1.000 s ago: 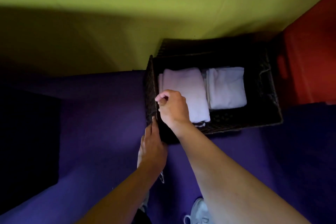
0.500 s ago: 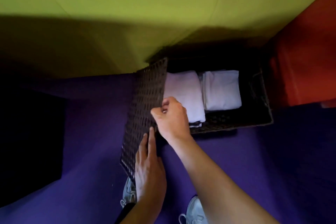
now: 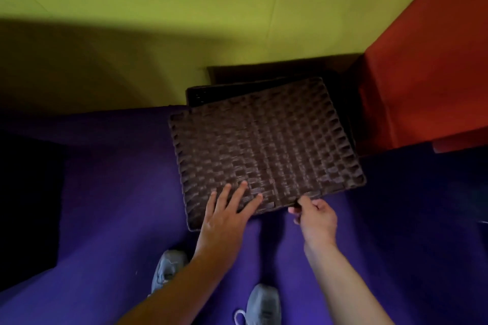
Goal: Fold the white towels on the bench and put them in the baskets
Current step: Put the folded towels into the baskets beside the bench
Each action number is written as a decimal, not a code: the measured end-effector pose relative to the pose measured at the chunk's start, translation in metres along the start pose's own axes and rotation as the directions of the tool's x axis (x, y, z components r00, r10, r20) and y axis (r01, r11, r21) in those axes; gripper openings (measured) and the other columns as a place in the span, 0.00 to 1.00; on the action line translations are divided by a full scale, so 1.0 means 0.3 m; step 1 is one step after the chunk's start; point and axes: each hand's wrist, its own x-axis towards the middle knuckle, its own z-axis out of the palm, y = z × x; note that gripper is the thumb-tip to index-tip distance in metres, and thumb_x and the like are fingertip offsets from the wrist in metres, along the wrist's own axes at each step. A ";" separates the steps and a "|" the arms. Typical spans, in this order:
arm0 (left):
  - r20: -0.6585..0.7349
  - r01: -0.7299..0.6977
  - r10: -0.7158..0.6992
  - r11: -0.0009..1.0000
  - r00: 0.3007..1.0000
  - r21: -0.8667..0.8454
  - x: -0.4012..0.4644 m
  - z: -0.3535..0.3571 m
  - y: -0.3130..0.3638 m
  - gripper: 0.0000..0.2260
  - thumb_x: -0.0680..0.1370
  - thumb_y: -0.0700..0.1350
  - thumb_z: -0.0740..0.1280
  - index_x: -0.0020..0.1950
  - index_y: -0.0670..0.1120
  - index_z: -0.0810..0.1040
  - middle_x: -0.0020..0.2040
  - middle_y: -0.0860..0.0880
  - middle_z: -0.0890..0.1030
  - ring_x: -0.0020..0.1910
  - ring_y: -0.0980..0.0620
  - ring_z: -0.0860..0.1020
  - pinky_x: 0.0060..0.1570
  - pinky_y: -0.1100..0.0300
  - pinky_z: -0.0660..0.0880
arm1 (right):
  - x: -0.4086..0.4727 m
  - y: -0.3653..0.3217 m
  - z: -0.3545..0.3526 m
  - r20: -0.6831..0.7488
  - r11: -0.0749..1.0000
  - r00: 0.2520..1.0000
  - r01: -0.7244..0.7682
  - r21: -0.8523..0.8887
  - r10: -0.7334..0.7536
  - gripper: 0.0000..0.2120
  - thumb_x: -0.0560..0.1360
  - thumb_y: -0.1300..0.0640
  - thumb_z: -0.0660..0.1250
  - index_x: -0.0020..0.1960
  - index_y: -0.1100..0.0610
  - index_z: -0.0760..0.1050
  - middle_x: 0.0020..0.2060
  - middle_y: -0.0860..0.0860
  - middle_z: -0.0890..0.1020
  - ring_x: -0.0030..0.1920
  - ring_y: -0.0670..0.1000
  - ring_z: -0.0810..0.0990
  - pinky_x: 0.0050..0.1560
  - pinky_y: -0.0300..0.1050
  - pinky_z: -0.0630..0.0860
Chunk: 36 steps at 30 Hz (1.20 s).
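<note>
- Dark, near-black block (image 3: pixel 29 203) at far left edge; shape and material can't be told, too dim.
- Purple carpet-like floor (image 3: pixel 111 192) across lower frame; matte, fine nap.
- Yellow-green smooth wall panel (image 3: pixel 158 8) above, w/ thin seam lines and a broad shadow over its lower part.
- Two grey-white lace-up sneakers: left shoe (image 3: pixel 167 270) partly behind forearm, right shoe (image 3: pixel 262 303) near bottom edge.
- Left hand (image 3: pixel 224 219): fingers straight and spread, laid flat on near-left corner of lid; holds nothing, palm down.
- Dark brown woven wicker lid (image 3: pixel 266 148): flat rectangle, rounded corners, chequer weave w/ braided rim. Lies skewed over basket, near-left corner overhanging.
- Dark brown wicker basket (image 3: pixel 200 95): only far-left rim corner shows past lid; interior covered.
- White towels: not visible, basket contents hidden by lid.
- Right hand (image 3: pixel 315 216): fingers curled, thumb and forefinger pinching lid's near edge at approx. mid-length.
- Red flat-sided block (image 3: pixel 427 74) at right, beside basket; matte surface, sharp straight edges. Contact w/ basket can't be told, gap in shadow.
</note>
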 end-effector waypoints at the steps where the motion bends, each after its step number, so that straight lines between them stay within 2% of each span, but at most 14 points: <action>1: 0.022 -0.007 0.007 1.000 1.000 0.015 0.008 0.009 -0.017 0.41 0.63 0.38 0.79 0.74 0.56 0.71 0.74 0.45 0.73 0.68 0.38 0.75 0.63 0.40 0.75 | 0.018 0.014 -0.016 0.018 0.998 0.998 -0.055 -0.022 0.055 0.11 0.79 0.63 0.67 0.39 0.56 0.70 0.34 0.58 0.81 0.24 0.42 0.80 0.25 0.38 0.74; 3: 0.046 -0.004 0.002 0.999 0.999 0.045 0.012 0.017 -0.053 0.42 0.64 0.40 0.81 0.74 0.56 0.69 0.75 0.44 0.72 0.69 0.38 0.75 0.62 0.43 0.76 | 0.044 0.028 -0.045 0.049 0.988 0.993 -0.098 -0.116 0.105 0.10 0.80 0.60 0.68 0.39 0.56 0.73 0.37 0.57 0.85 0.26 0.43 0.81 0.30 0.40 0.77; 5: 0.045 0.061 -0.064 0.996 0.997 0.061 0.003 0.009 -0.082 0.39 0.67 0.46 0.80 0.76 0.57 0.69 0.76 0.43 0.69 0.70 0.37 0.73 0.64 0.39 0.73 | 0.048 0.020 -0.076 0.011 0.944 1.000 -0.006 -0.329 0.010 0.08 0.78 0.54 0.71 0.43 0.56 0.76 0.42 0.58 0.86 0.36 0.51 0.85 0.44 0.49 0.78; 7: 0.072 0.188 -0.192 0.981 0.979 0.054 -0.024 0.005 -0.114 0.42 0.67 0.55 0.79 0.78 0.58 0.65 0.79 0.41 0.64 0.73 0.33 0.68 0.65 0.33 0.69 | 0.037 0.002 -0.110 -0.101 0.814 0.966 0.142 -0.563 -0.238 0.14 0.74 0.50 0.74 0.52 0.56 0.74 0.48 0.58 0.83 0.50 0.61 0.82 0.53 0.55 0.75; 9: 0.095 0.291 -0.287 0.956 0.953 -0.028 -0.054 0.008 -0.144 0.46 0.67 0.61 0.77 0.80 0.62 0.58 0.81 0.40 0.54 0.76 0.31 0.62 0.65 0.31 0.70 | 0.034 -0.024 -0.141 -0.112 0.668 0.859 0.299 -0.682 -0.500 0.23 0.72 0.51 0.76 0.61 0.58 0.71 0.56 0.62 0.78 0.56 0.66 0.76 0.56 0.60 0.73; 12: 0.089 0.352 -0.343 0.875 0.935 -0.332 -0.069 0.023 -0.168 0.42 0.73 0.60 0.74 0.80 0.67 0.52 0.82 0.45 0.42 0.78 0.37 0.59 0.65 0.38 0.73 | 0.106 -0.060 -0.165 0.064 0.472 0.779 0.441 -0.763 -0.624 0.28 0.75 0.52 0.71 0.72 0.59 0.68 0.66 0.61 0.74 0.63 0.65 0.73 0.62 0.63 0.69; 14: 0.076 0.380 -0.387 0.817 0.919 -0.434 -0.059 0.025 -0.169 0.40 0.76 0.55 0.72 0.80 0.64 0.50 0.82 0.48 0.42 0.79 0.41 0.58 0.68 0.42 0.71 | 0.176 -0.101 -0.161 0.136 0.386 0.784 0.438 -0.812 -0.606 0.28 0.79 0.50 0.66 0.76 0.58 0.66 0.69 0.61 0.72 0.66 0.65 0.72 0.64 0.63 0.68; 17: 0.077 0.423 -0.448 0.754 0.891 -0.503 -0.040 0.028 -0.169 0.39 0.79 0.47 0.70 0.81 0.61 0.49 0.82 0.48 0.46 0.80 0.43 0.57 0.72 0.43 0.67 | 0.244 -0.174 -0.133 0.132 0.293 0.797 0.363 -0.885 -0.589 0.29 0.81 0.46 0.61 0.77 0.59 0.64 0.71 0.61 0.70 0.67 0.65 0.70 0.66 0.63 0.66; 19: 0.079 0.439 -0.472 0.728 0.878 -0.526 -0.025 0.028 -0.162 0.39 0.78 0.43 0.72 0.81 0.60 0.52 0.81 0.47 0.49 0.79 0.43 0.58 0.73 0.41 0.66 | 0.277 -0.212 -0.115 0.089 0.322 0.841 0.299 -0.898 -0.533 0.32 0.80 0.43 0.62 0.77 0.59 0.63 0.72 0.62 0.69 0.69 0.66 0.68 0.67 0.63 0.65; 23: 0.066 0.453 -0.502 0.706 0.862 -0.545 0.003 0.014 -0.143 0.39 0.74 0.37 0.75 0.78 0.59 0.60 0.77 0.48 0.54 0.74 0.42 0.64 0.70 0.41 0.69 | 0.319 -0.262 -0.110 0.011 0.556 0.908 0.266 -0.788 -0.418 0.31 0.77 0.44 0.68 0.75 0.57 0.66 0.70 0.63 0.70 0.68 0.68 0.70 0.67 0.66 0.66; 28: 0.064 0.549 -0.595 0.689 0.801 -0.473 0.031 -0.003 -0.089 0.36 0.73 0.39 0.75 0.74 0.61 0.65 0.75 0.47 0.57 0.69 0.41 0.65 0.69 0.40 0.66 | 0.319 -0.264 -0.136 -0.008 0.654 0.891 0.327 -0.682 -0.454 0.24 0.78 0.46 0.69 0.70 0.57 0.71 0.65 0.59 0.74 0.64 0.63 0.74 0.66 0.66 0.70; 30: 0.017 0.552 -0.613 0.698 0.790 -0.456 0.035 -0.003 -0.082 0.35 0.72 0.38 0.75 0.73 0.60 0.67 0.74 0.47 0.59 0.68 0.41 0.65 0.68 0.41 0.65 | 0.323 -0.269 -0.145 -0.014 0.698 0.885 0.357 -0.621 -0.465 0.22 0.78 0.48 0.69 0.68 0.58 0.73 0.64 0.58 0.74 0.64 0.62 0.75 0.65 0.60 0.72; 33: -0.027 0.512 -0.607 0.693 0.794 -0.507 0.057 -0.010 -0.101 0.33 0.72 0.35 0.72 0.71 0.60 0.68 0.74 0.48 0.60 0.67 0.42 0.65 0.68 0.40 0.66 | 0.330 -0.275 -0.151 -0.009 0.760 0.890 0.385 -0.524 -0.457 0.20 0.79 0.50 0.69 0.67 0.58 0.73 0.64 0.57 0.74 0.64 0.58 0.75 0.59 0.47 0.69; 36: -0.026 0.477 -0.594 0.671 0.804 -0.568 0.117 -0.035 -0.124 0.32 0.73 0.34 0.69 0.71 0.59 0.67 0.74 0.49 0.59 0.68 0.43 0.64 0.68 0.39 0.68 | 0.337 -0.277 -0.136 0.006 0.788 0.892 0.403 -0.466 -0.452 0.18 0.79 0.52 0.69 0.66 0.56 0.73 0.62 0.55 0.78 0.63 0.57 0.77 0.58 0.44 0.70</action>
